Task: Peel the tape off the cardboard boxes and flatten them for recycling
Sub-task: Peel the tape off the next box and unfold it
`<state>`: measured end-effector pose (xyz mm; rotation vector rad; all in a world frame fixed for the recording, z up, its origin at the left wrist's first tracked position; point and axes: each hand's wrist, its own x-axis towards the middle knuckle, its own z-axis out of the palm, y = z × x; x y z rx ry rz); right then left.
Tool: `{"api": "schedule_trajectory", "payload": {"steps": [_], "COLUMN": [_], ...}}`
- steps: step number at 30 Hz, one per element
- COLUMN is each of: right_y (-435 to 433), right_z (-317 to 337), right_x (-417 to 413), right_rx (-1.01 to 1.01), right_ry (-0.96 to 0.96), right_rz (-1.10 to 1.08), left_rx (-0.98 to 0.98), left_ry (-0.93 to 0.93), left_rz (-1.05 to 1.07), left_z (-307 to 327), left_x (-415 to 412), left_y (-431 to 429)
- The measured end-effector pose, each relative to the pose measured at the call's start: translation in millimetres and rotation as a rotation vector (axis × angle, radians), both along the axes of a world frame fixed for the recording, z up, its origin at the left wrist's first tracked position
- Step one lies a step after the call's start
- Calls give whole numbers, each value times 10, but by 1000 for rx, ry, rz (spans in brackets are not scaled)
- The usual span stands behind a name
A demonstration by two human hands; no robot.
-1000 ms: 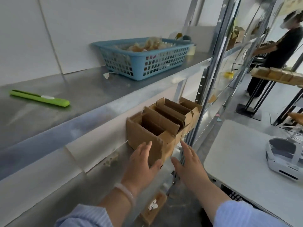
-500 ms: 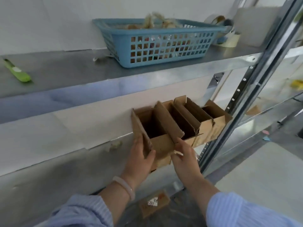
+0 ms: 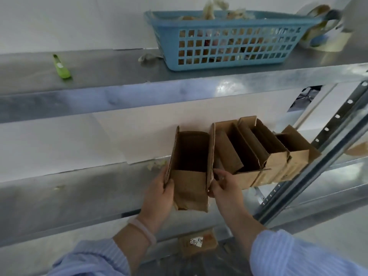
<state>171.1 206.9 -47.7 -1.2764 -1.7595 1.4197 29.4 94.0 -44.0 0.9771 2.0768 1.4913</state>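
At the lower shelf [image 3: 79,196], one open cardboard box [image 3: 191,188] is in both hands, just left of the row of boxes [image 3: 258,156].
The upper shelf [image 3: 119,66] overhangs above, so I judge the box should come straight out toward the person, level rather than upward; the steel upright [image 3: 318,166] closes off the right, while bare shelf lies open to the left; the row of boxes sits just beside the held box's right wall, so a swing rightward could drag them; the box stands mouth-up at the shelf's front lip, whether resting there I cannot tell; the left hand [image 3: 159,200] has its grip clamped on the left wall, the right hand [image 3: 225,186] has its grip curled round the right flap; a gentle squeeze should spare the thin walls; the green cutter [image 3: 62,67] lies well apart, on the upper shelf.
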Motion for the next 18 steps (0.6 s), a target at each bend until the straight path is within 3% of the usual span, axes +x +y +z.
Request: {"api": "schedule_trajectory", "payload": {"steps": [2, 7, 11, 15, 18], "right_y": [11, -22, 15, 12, -28], "right_z": [-34, -153, -218, -131, -18], "right_x": [2, 55, 59, -48, -113], "right_rx": [-174, -625, -550, -502, -262], "right_ry": [26, 92, 181, 270, 171], "right_rz": [16, 100, 55, 80, 159], "left_rx": [11, 113, 136, 170, 130], "left_ry": [-30, -361, -600, -786, -914], "left_rz": [42, 43, 113, 36, 69], "left_z": [-16, -97, -118, -127, -111], "left_x": [-14, -31, -93, -205, -345], "left_y": [-40, -167, -307, -523, -650]}}
